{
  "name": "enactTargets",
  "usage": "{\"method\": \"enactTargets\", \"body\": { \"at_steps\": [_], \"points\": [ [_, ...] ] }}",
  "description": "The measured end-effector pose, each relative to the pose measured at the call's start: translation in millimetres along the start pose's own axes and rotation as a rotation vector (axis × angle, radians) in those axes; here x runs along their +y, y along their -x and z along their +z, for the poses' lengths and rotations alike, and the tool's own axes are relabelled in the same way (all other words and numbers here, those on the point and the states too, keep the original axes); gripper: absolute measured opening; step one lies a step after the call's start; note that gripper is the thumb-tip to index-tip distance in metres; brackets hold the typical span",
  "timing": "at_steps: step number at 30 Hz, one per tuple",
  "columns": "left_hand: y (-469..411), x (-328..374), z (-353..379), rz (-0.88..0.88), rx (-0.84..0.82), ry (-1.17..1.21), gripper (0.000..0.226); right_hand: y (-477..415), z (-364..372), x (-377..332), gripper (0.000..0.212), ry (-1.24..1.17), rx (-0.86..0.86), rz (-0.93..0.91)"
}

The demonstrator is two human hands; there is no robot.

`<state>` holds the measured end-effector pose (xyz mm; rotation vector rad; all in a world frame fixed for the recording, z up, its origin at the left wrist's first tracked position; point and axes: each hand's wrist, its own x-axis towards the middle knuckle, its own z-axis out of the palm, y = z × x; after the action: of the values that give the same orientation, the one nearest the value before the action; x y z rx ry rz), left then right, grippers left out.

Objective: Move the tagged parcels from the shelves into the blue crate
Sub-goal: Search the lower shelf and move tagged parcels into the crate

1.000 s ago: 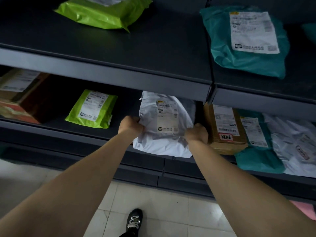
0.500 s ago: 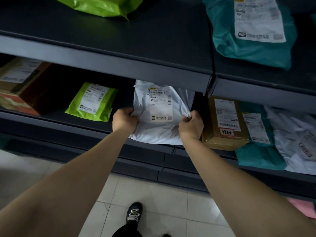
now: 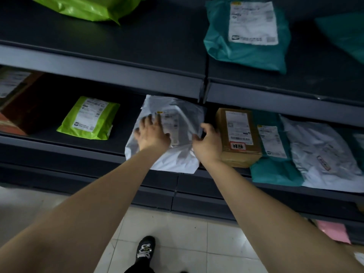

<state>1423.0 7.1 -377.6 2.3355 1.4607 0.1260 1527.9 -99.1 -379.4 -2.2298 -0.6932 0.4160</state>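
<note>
**Head view: both hands on white mailer, middle shelf**

The white parcel (image 3: pixel 177 154) is lying on the middle shelf (image 3: pixel 65 143), its near edge overhanging the shelf's front lip. The left hand (image 3: pixel 152 133) is lying on top of it with fingers spread, palm down, covering part of the shipping label (image 3: pixel 171 125); it is pressing flat, not gripping. The right hand (image 3: pixel 207 142) is pinching the bag's right edge between thumb and fingers.

Neighbours: a brown cardboard box (image 3: pixel 238 138) is sitting just beside the right hand, touching or nearly touching the parcel's right side; I cannot tell which. Right of the box, a teal bag (image 3: pixel 273 170) and a grey-white bag (image 3: pixel 325 154) are overlapping. A lime-green bag (image 3: pixel 88 119) is lying apart to the left, and a dark box (image 3: pixel 17 101) is standing further left. The upper shelf (image 3: pixel 118 66) is overhanging the parcel's far edge and is carrying another green bag (image 3: pixel 88 8) and a teal bag with label (image 3: pixel 248 36).

The parcel's long axis is running front to back, leaning slightly right at the far end. The label is facing up, its long side along that axis. The bag is crumpled.
</note>
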Motion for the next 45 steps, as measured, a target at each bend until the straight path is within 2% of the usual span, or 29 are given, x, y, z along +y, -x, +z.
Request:
{"method": "enactTargets", "body": {
  "at_steps": [3, 6, 8, 10, 12, 14, 18, 26, 30, 35, 37, 39, 42, 43, 45],
  "points": [
    [12.9, 45.8, 8.9, 0.189, -0.015, 0.037, 0.065, -2.8, -34.5, 10.2, 0.037, 0.042, 0.204, -0.119],
    [22.0, 82.1, 24.8, 0.322, -0.112, 0.107, 0.058, -12.7, -71.9, 35.7, 0.044, 0.206, 0.312, -0.049],
    [29.1, 98.7, 34.9, 0.342, -0.221, 0.202, 0.056, -18.8, -90.8, 56.9, 0.060, 0.316, 0.218, 0.110],
    [36.3, 111.2, 42.3, 0.317, -0.286, 0.281, 0.053, -22.5, -99.7, 75.8, 0.076, 0.328, 0.087, 0.259],
    [41.5, 120.1, 48.7, 0.277, -0.313, 0.297, 0.048, -23.9, -101.9, 86.3, 0.079, 0.108, 0.006, 0.385],
    [42.4, 124.4, 55.4, 0.230, -0.347, 0.315, 0.045, -20.5, -102.9, 91.3, 0.069, -0.131, -0.046, 0.432],
    [39.3, 124.2, 59.2, 0.141, -0.333, 0.339, 0.040, -14.9, -109.6, 97.0, 0.052, -0.221, -0.103, 0.375],
    [42.7, 114.6, 37.0, 0.112, -0.241, 0.469, 0.039, -9.4, -107.5, 80.1, 0.059, -0.296, 0.004, 0.297],
    [43.5, 107.2, 29.0, 0.101, -0.269, 0.552, 0.045, -7.3, -107.7, 74.3, 0.044, -0.186, 0.083, 0.272],
    [36.2, 107.2, 28.5, 0.078, -0.290, 0.579, 0.041, -0.1, -109.4, 82.6, 0.032, -0.261, 0.010, 0.347],
    [35.4, 109.2, 30.1, 0.087, -0.292, 0.579, 0.044, -0.7, -111.1, 86.0, 0.034, -0.255, -0.008, 0.350],
    [33.9, 111.7, 31.1, 0.103, -0.287, 0.574, 0.047, -4.9, -114.1, 87.8, 0.052, -0.131, 0.000, 0.306],
    [28.3, 113.1, 31.7, 0.107, -0.285, 0.545, 0.047, -21.2, -122.3, 86.8, 0.116, 0.131, -0.001, 0.270],
    [26.1, 113.2, 32.0, 0.113, -0.290, 0.536, 0.046, -26.5, -125.4, 85.8, 0.129, 0.182, -0.029, 0.257],
    [23.5, 115.7, 32.1, 0.162, -0.300, 0.510, 0.043, -36.5, -128.6, 86.8, 0.140, 0.246, -0.122, 0.221]
  ]
}}
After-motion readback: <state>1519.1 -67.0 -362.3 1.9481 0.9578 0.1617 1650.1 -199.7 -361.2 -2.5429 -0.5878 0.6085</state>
